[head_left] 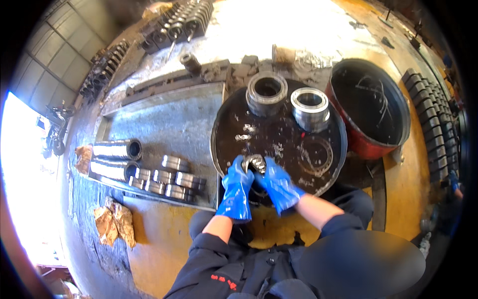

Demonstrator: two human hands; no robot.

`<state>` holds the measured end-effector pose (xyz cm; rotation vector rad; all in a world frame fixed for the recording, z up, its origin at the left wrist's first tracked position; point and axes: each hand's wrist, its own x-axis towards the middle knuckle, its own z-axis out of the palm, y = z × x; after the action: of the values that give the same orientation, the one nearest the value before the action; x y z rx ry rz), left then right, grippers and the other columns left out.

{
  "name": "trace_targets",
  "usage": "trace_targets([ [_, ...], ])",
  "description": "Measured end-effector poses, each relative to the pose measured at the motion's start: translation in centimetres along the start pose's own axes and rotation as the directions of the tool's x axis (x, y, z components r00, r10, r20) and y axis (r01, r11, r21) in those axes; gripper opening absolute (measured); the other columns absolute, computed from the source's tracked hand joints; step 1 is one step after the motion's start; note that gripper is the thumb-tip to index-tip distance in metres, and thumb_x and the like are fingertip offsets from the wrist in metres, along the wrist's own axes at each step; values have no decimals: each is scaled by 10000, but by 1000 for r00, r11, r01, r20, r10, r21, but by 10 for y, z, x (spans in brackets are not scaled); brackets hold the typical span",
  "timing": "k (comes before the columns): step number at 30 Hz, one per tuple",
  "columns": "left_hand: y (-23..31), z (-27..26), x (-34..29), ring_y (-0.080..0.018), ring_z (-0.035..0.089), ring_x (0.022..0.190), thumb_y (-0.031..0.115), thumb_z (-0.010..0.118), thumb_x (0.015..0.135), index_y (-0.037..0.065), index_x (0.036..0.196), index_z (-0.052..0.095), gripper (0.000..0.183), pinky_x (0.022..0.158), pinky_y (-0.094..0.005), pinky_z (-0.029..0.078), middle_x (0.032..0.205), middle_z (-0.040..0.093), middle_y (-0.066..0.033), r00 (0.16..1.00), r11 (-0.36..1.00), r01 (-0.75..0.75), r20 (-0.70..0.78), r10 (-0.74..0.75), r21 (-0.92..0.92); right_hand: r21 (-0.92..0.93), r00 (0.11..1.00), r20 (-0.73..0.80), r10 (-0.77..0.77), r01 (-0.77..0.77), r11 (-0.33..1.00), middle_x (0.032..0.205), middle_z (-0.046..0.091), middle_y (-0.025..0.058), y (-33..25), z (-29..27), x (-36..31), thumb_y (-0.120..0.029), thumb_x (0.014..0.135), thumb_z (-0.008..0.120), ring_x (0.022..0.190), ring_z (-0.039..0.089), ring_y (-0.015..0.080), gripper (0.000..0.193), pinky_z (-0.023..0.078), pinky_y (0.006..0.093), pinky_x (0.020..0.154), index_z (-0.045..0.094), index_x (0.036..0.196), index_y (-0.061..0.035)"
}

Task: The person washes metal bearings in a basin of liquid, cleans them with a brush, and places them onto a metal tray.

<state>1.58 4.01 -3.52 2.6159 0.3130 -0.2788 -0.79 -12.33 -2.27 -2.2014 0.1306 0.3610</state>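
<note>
Steel sheeting covers the counter [169,119], where a shallow tray [149,192] holds two long cylinders and a row of short metal rings. Beside it, a red tub [361,144] shows only thin wire scraps inside. Between them, a round black pan [224,124] carries two thick bearing sleeves. At its near edge, the left hand [236,187] and right hand [276,184], blue-gloved, both pinch one small curved metal part [255,162].

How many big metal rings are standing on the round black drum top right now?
2. One darker ring stands at the far edge of the drum top; a shinier ring stands just to its right. Only a round mark shows nearer the hands.
</note>
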Motion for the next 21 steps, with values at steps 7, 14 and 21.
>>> trace_targets([
  [7, -11, 20, 8, -409, 677, 1296, 355, 687, 930, 231, 1523, 574, 617, 1092, -514, 533, 1405, 708, -197, 999, 999, -39, -4, 39, -32, -102, 964, 235, 123, -102, 990, 1320, 724, 294, 6, 24, 89, -381, 868, 738, 1246, 701, 446, 634, 563, 506, 1050, 698, 1399, -38],
  [14, -2, 11, -3, -371, 644, 1355, 302, 686, 882, 197, 1542, 568, 679, 1150, -466, 501, 1500, 657, -155, 1000, 1000, 14, -7, -14, -1, -95, 967, 26, 255, -251, 963, 1410, 657, 316, 25, 22, -17, -588, 822, 798, 1290, 668, 464, 1058, 522, 536, 1109, 362, 1652, -99],
  [21, 11, 23, 3, -392, 666, 1325, 456, 687, 926, 236, 1581, 517, 712, 1131, -491, 512, 1496, 651, -193, 998, 999, -39, 47, 39, -3, -220, 949, 270, 164, -105, 970, 1253, 762, 245, 12, 3, 90, -355, 898, 724, 1180, 743, 418, 352, 590, 466, 1012, 820, 1060, -57],
])
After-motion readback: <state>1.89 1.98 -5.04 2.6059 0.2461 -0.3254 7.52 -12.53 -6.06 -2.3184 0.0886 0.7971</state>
